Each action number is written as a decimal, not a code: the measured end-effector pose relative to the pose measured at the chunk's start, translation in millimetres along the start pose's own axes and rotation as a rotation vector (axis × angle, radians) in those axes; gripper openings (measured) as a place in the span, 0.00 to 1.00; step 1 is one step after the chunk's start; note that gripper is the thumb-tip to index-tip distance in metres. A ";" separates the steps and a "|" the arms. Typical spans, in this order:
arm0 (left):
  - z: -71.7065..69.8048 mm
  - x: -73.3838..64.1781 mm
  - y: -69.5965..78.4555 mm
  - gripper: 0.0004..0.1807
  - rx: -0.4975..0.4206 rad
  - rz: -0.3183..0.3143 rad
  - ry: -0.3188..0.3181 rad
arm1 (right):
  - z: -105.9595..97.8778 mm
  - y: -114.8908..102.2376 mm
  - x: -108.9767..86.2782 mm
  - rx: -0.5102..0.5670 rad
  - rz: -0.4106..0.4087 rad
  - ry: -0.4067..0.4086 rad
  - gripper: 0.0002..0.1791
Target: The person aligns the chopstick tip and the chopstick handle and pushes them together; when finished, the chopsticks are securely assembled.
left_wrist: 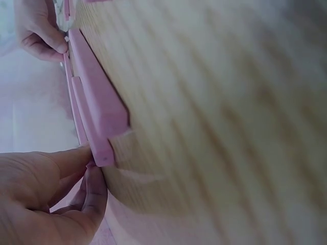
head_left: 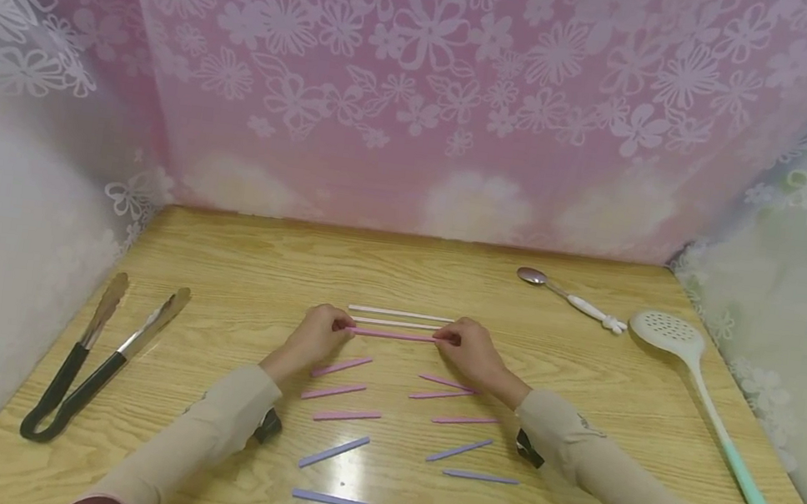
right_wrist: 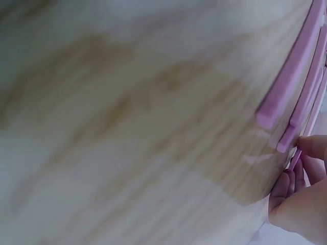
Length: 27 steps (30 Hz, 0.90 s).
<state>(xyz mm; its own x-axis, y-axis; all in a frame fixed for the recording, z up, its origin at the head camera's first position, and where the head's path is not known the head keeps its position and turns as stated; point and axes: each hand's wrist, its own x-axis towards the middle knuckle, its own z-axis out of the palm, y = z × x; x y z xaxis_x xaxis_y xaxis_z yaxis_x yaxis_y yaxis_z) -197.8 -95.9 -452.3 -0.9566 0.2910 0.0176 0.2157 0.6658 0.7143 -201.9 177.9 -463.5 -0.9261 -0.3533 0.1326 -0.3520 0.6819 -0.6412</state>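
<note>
I pinch both ends of one long, thin pink stick [head_left: 393, 336], left hand [head_left: 318, 332] at one end and right hand [head_left: 473, 351] at the other, thumb against fingers in each grip. It lies straight across between my hands, over the middle of the pale wood-grain worktop [head_left: 259, 255]. Just beyond it, and nearly parallel, are two long, thin white sticks [head_left: 402, 313], seen clearly only in the head view.

Nearer me, that view also shows six short, flat pink sticks [head_left: 346, 416], three on each side, two of the right-hand ones meeting at one end. Closer still lie four short purple sticks [head_left: 333, 452], two per side.

The wrist views tell what the head view cannot — the short pink sticks have real thickness and blunt, squared ends, close in front of my fingers. The left one catches both hands on the long stick; the right one shows my right fingertips closed round its tip.

Only from the head do I see the outer things: black-handled metal tongs [head_left: 92, 384] spread at the left, a metal spoon with a white handle [head_left: 582, 306] at the far right, and a cream slotted skimmer with a mint-green handle [head_left: 709, 399] beside it.
</note>
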 end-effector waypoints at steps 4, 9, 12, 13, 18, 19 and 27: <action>-0.9 -0.5 1.1 0.08 0.000 -0.004 0.002 | 1.1 0.9 -0.1 0.013 0.002 0.000 0.05; -0.9 0.1 1.8 0.08 0.008 -0.003 0.008 | 1.4 1.0 -0.2 0.010 -0.003 0.003 0.05; -1.0 0.3 2.3 0.08 0.009 -0.002 0.009 | 1.6 0.9 -0.6 0.011 0.000 0.006 0.06; -1.2 0.4 2.2 0.08 0.012 0.002 0.009 | 1.6 0.9 -0.3 0.012 0.002 0.006 0.06; -1.0 1.2 0.4 0.08 0.021 0.014 0.015 | 1.4 0.7 0.6 0.003 0.015 0.007 0.06; -0.9 1.2 0.1 0.07 0.021 0.014 0.017 | 1.4 0.4 0.5 0.001 0.019 0.007 0.06; -3.4 -0.8 -2.3 0.08 -0.005 0.011 0.024 | -5.3 -4.5 -1.8 0.019 0.034 0.012 0.07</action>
<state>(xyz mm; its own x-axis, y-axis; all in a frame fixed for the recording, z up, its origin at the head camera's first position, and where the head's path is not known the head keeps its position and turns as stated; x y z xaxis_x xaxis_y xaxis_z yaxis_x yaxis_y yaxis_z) -198.2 -100.1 -451.5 -0.9586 0.2816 0.0423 0.2253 0.6591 0.7175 -199.3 178.9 -456.9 -0.9389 -0.3228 0.1195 -0.3181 0.6812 -0.6594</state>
